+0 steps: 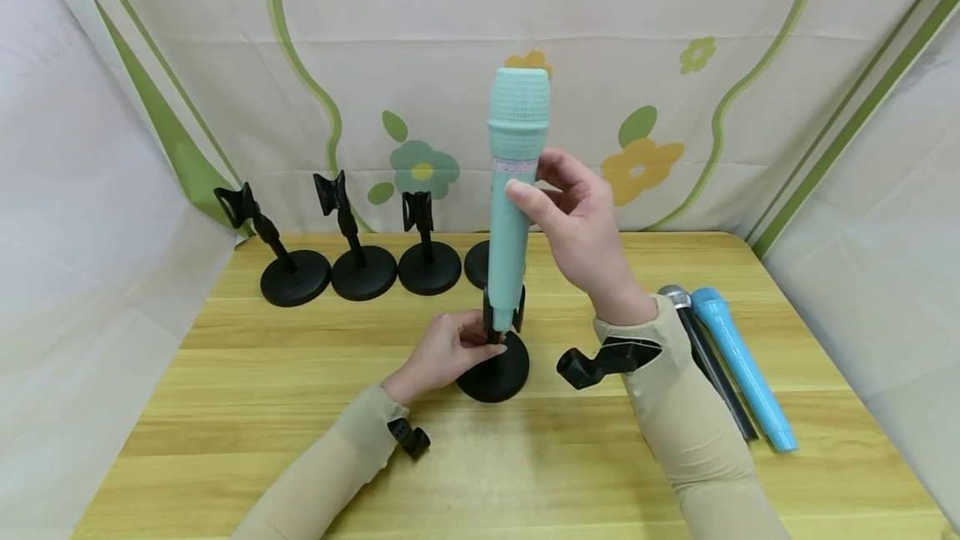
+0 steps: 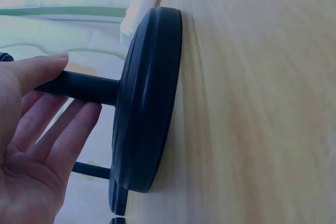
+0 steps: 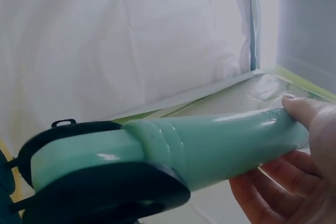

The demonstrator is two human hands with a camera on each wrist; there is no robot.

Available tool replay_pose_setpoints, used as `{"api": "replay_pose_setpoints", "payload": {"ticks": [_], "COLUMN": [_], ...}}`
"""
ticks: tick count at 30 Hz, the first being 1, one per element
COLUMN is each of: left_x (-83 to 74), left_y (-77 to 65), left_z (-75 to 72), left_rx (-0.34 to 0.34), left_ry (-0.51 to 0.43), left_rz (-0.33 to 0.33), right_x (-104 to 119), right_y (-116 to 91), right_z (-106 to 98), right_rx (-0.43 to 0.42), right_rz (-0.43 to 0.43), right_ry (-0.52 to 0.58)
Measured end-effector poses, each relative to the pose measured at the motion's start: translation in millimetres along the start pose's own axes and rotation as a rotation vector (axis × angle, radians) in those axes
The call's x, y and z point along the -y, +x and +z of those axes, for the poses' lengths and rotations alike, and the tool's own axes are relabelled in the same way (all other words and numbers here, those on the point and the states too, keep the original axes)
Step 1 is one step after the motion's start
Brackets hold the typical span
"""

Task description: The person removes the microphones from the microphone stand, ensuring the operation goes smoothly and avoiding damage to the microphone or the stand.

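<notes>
A mint-green microphone [image 1: 512, 215] stands nearly upright, head on top, pinched near its neck between the thumb and fingers of my right hand [image 1: 581, 223]. Its lower tip sits between the two black clip arms of a desk microphone stand [image 1: 492, 377], as the right wrist view shows with the clip [image 3: 105, 192] on both sides of the tip. My left hand [image 1: 448, 350] grips the post of that stand just above the round base. In the left wrist view the thumb lies over the post [image 2: 86, 86] and the fingers under it.
Several black microphone stands [image 1: 363, 272] line the back of the table [image 1: 225, 407]; one is partly hidden behind the mint microphone. To the right lie a black microphone [image 1: 712, 365] with a silver head and a blue microphone [image 1: 746, 369]. A flowered curtain [image 1: 450, 90] hangs behind.
</notes>
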State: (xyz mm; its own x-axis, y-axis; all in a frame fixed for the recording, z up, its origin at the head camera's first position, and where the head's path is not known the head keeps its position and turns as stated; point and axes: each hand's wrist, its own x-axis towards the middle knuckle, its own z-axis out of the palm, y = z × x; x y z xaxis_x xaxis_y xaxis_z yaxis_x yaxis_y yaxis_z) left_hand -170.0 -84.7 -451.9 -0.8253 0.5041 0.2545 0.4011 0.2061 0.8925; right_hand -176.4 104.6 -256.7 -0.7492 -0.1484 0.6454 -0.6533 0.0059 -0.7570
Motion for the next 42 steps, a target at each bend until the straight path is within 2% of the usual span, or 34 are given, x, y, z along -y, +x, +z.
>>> {"api": "replay_pose_setpoints", "payload": {"ticks": [13,20,25,28,35,42], "left_x": [-2.7,-36.2,-39.2,-36.3,-5.6,-1.0], "left_y": [-0.7,-5.7,-5.6,-4.5,-0.1,-0.3], "left_z": [4.0,-0.2,-0.4,0.1,4.9,2.4], "left_rx": [-0.032,-0.04,-0.046,-0.041,-0.036,-0.021], "left_ry": [-0.021,-0.025,-0.033,-0.035,-0.027,-0.047], "left_rz": [-0.017,-0.004,-0.011,-0.015,-0.026,-0.023], "right_x": [-2.2,-5.0,-7.2,-6.6,-8.8,-10.7], "right_y": [4.4,6.4,7.4,7.6,8.1,9.1], "right_z": [-1.4,-1.6,-3.0,-3.5,-5.5,-6.7], "right_rx": [-0.029,-0.046,-0.059,-0.065,-0.067,-0.073], "right_rz": [0.139,0.203,0.245,0.264,0.289,0.306], "right_ry": [0.053,0.078,0.083,0.077,0.099,0.126]}}
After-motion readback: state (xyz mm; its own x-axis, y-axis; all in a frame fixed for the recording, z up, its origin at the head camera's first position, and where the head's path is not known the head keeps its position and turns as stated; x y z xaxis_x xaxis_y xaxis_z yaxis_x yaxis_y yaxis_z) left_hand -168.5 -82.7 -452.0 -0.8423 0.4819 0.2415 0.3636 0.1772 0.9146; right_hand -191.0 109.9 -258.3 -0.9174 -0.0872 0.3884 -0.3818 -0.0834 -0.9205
